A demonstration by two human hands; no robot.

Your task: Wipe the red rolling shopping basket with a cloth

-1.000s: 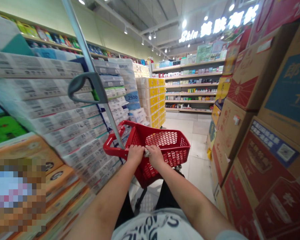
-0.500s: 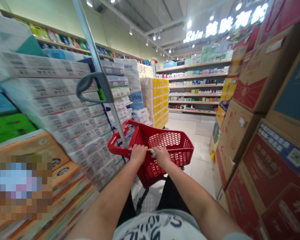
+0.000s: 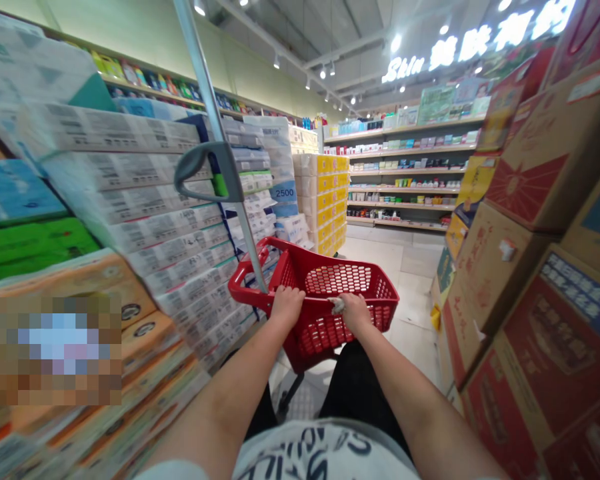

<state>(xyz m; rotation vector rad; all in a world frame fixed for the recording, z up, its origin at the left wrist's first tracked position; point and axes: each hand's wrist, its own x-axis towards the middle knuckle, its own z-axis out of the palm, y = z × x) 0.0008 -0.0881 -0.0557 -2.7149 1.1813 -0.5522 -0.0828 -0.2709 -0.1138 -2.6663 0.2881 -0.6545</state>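
A red rolling shopping basket (image 3: 325, 340) with perforated sides stands in front of my body. My left hand (image 3: 287, 307) is closed over its near rim, close to the handle end. Further right along that rim, my right hand (image 3: 355, 313) grips too. A small crumpled whitish piece (image 3: 337, 305) sticks out at the right hand's fingers; its kind is unclear. From the basket's left end rises a slanted metal pole (image 3: 250, 240) bearing a grey loop grip (image 3: 207, 172), which neither hand touches. The part of the basket's inside that I can see holds nothing.
White paper packs (image 3: 155, 180) are stacked high on the left, above orange packs (image 3: 155, 333). Yellow-and-white packs (image 3: 325, 200) stand ahead. Cardboard cartons (image 3: 525, 280) line the right side. Pale floor (image 3: 400, 267) leads to product shelves (image 3: 405, 170) at the back. One patch at lower left is pixelated.
The basket and both hands sit slightly further right in view, as do the surroundings. My right hand has shifted right along the rim, widening the gap between my hands.
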